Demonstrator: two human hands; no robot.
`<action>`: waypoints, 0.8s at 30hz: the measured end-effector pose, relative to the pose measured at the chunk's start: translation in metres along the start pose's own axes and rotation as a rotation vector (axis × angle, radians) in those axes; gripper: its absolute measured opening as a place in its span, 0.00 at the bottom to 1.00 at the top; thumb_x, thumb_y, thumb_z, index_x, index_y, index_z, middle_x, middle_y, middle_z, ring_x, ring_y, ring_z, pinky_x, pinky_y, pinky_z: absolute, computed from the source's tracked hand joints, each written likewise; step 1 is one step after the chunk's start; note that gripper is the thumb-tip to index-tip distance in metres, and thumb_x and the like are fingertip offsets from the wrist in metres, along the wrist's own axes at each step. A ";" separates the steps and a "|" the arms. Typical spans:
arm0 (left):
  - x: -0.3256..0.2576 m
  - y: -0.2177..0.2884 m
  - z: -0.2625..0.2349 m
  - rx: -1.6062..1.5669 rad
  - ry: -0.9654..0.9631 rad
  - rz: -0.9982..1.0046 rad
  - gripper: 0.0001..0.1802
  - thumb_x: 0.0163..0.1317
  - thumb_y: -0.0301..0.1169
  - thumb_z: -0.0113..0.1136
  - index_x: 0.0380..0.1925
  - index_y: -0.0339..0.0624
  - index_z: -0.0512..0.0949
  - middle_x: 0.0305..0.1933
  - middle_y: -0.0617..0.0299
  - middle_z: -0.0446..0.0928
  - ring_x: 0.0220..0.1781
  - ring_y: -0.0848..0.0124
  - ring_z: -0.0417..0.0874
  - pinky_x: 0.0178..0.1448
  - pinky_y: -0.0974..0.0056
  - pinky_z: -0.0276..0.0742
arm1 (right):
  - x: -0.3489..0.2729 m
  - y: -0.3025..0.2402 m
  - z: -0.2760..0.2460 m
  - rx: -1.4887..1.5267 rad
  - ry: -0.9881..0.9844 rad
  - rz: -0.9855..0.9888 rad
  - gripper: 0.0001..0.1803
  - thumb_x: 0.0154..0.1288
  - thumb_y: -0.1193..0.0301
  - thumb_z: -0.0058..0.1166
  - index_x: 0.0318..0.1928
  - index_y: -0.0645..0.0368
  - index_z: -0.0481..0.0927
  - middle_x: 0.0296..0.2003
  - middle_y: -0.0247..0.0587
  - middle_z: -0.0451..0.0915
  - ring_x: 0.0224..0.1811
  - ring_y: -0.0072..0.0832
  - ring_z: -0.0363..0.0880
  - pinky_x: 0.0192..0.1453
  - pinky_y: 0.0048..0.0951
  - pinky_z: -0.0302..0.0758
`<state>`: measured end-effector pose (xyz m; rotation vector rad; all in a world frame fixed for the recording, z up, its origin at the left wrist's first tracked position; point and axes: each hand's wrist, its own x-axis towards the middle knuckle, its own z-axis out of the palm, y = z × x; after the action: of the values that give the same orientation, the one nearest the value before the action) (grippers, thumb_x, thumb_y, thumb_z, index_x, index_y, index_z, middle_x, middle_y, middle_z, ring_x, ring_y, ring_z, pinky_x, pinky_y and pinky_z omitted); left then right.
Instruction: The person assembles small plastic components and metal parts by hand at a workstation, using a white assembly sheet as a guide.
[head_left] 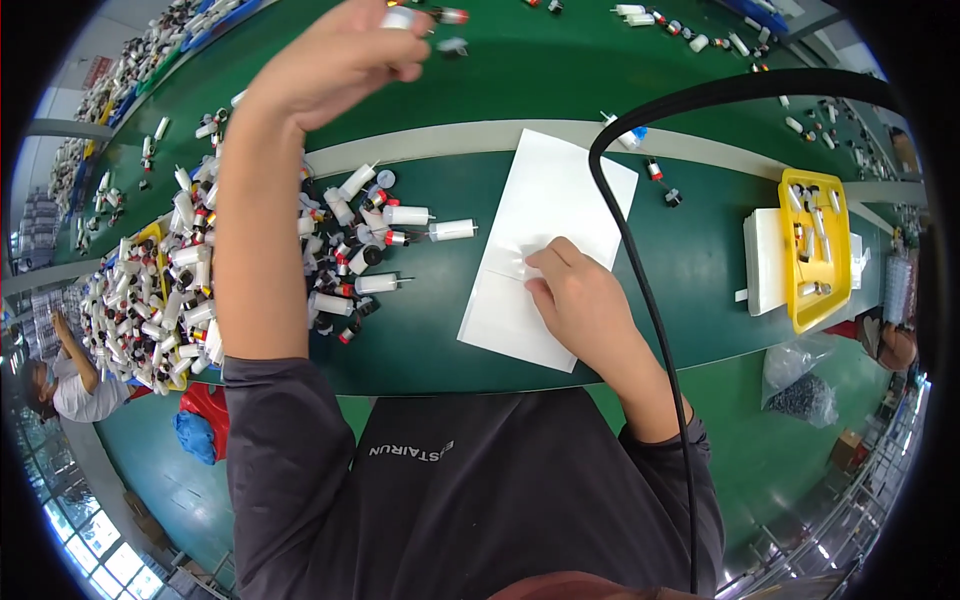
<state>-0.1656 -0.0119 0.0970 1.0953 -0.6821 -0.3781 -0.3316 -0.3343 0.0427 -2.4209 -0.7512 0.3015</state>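
Note:
My left hand (350, 55) is stretched over the far green bench, fingers curled around a small white cylindrical piece (398, 17). Just right of it lie a red, black and white part (452, 16) and a small grey piece (453, 46). My right hand (588, 308) rests on a creased white sheet (555, 185), its thumb and fingers drawn together at the fold. Something small and clear seems to be at those fingertips, too faint to name. Left of the sheet, white syringe-like tubes (452, 230) with thin tips lie beside a heap of black, red and white parts (345, 250).
A larger heap of similar parts (150, 310) covers the bench's left end. At the right a yellow tray (838, 250) holds several tubes. A black cable (640, 270) arches across, near my right forearm. A pale ledge (440, 142) separates the near and far benches.

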 end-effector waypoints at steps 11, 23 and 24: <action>-0.013 -0.025 0.129 -0.087 0.265 -0.077 0.33 0.55 0.09 0.51 0.65 0.28 0.68 0.62 0.47 0.77 0.65 0.59 0.80 0.71 0.56 0.76 | 0.006 0.008 -0.014 0.135 -0.066 0.029 0.08 0.61 0.77 0.57 0.38 0.64 0.73 0.36 0.56 0.78 0.38 0.53 0.80 0.44 0.47 0.77; 0.002 -0.047 0.130 0.148 0.800 0.023 0.30 0.79 0.56 0.35 0.53 0.41 0.75 0.45 0.59 0.75 0.43 0.67 0.83 0.49 0.61 0.78 | -0.005 0.005 0.022 -0.472 0.123 -0.214 0.10 0.55 0.77 0.57 0.38 0.60 0.73 0.34 0.41 0.76 0.25 0.28 0.80 0.28 0.29 0.78; 0.000 -0.046 0.130 -0.039 0.774 -0.086 0.29 0.79 0.57 0.36 0.54 0.43 0.73 0.44 0.60 0.76 0.44 0.65 0.83 0.49 0.60 0.79 | -0.007 0.007 0.022 -0.474 0.132 -0.253 0.10 0.55 0.77 0.57 0.38 0.60 0.72 0.36 0.42 0.76 0.25 0.29 0.80 0.27 0.29 0.78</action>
<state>-0.2511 -0.1204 0.0921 1.1261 0.0583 -0.0196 -0.3423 -0.3323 0.0209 -2.7006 -1.1584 -0.1553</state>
